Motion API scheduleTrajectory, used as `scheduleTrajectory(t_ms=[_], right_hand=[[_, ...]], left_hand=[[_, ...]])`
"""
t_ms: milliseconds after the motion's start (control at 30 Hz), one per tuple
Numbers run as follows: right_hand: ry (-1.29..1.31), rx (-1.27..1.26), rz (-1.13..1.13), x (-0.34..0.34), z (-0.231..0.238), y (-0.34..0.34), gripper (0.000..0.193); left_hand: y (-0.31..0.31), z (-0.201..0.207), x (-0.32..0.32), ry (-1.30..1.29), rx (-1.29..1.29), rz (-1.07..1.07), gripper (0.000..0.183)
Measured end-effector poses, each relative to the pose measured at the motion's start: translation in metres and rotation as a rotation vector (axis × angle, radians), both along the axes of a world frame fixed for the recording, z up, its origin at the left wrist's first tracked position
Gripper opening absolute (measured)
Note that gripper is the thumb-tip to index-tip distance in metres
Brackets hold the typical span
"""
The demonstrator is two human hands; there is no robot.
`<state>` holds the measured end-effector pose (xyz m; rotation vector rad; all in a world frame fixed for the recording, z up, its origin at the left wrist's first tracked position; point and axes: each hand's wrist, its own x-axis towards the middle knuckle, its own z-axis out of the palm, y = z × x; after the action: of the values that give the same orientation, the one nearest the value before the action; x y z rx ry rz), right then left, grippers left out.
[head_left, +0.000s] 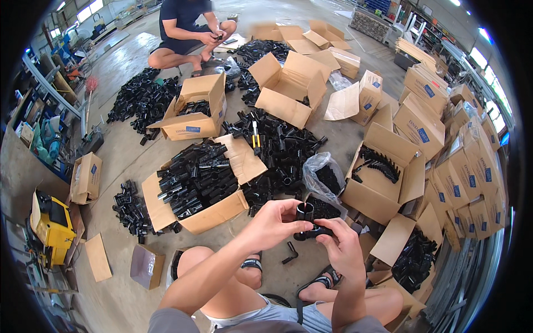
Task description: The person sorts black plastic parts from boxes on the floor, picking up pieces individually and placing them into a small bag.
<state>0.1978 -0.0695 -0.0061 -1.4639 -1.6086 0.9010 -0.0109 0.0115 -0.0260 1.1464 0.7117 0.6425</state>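
In front of my knees, both hands are closed on a black tubular fitting [305, 211] with its round opening facing up. My left hand [273, 226] grips the fitting from its left side, thumb across the front. The fingers of my right hand [341, 244] are bent around its lower right part, where a second black piece may join it; my fingers hide how. A single angled black part [289, 252] lies on the concrete floor below my hands. Just beyond my hands, a clear plastic bag [323, 175] holds small black pieces.
An open carton [198, 220] full of black fittings stands front left, near a loose pile [133, 208]. Another open carton [383, 172] stands right, and stacked closed boxes [466, 177] rise behind it. Yellow-handled pliers [256, 138] lie on the middle heap. Another person [186, 33] sits at the back.
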Motion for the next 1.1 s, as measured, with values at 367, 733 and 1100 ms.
scheduleTrajectory(t_ms=[367,733,1100], right_hand=[[0.349,-0.086,0.176,0.029,-0.026,0.040,0.033],[-0.042,-0.405,-0.570,0.166,-0.308,0.194,0.030],[-0.579,-0.410,-0.473,0.112,-0.364,0.284,0.047]], left_hand=[[0.002,-0.004,0.003,-0.138,0.025,0.203,0.054],[0.013,0.006,0.003,0.020,-0.044,0.412,0.045],[0.021,-0.006,0.002,0.004,-0.112,0.338,0.046]])
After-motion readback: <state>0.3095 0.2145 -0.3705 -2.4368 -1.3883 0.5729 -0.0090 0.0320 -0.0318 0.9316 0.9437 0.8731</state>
